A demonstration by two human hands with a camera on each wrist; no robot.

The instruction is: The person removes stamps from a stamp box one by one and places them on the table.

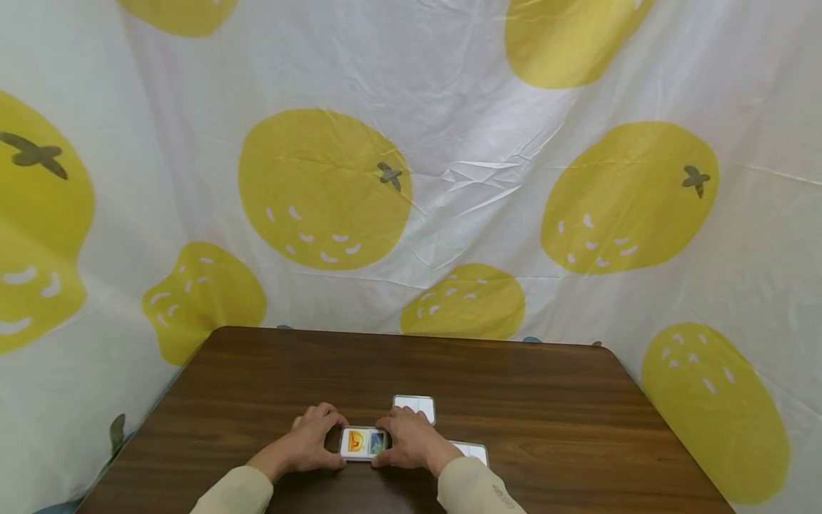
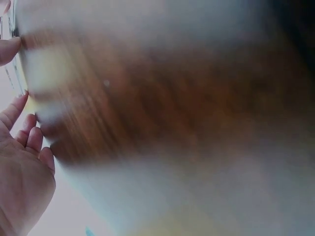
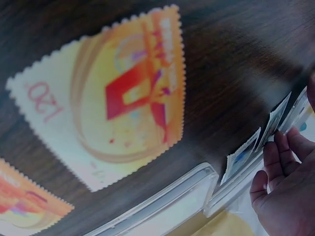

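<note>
A small clear case (image 1: 363,442) with a yellow-orange stamp and a blue stamp inside lies on the brown table (image 1: 546,400) near its front edge. My left hand (image 1: 320,437) grips its left end and my right hand (image 1: 406,439) grips its right end, fingers curled over the edges. In the right wrist view my right hand (image 3: 288,191) touches the clear case (image 3: 256,162), where stamps stand on edge. A large orange and yellow stamp (image 3: 113,103) marked 120 lies flat on the wood. The left wrist view is blurred, showing my left hand (image 2: 22,167) beside the case edge (image 2: 11,54).
Two more clear cases with white insides lie close by: one (image 1: 414,408) just behind my right hand, another (image 1: 473,452) to the right of my right wrist. A second orange stamp (image 3: 24,206) shows at the lower left. A white cloth (image 1: 449,143) with yellow fruit hangs behind the table.
</note>
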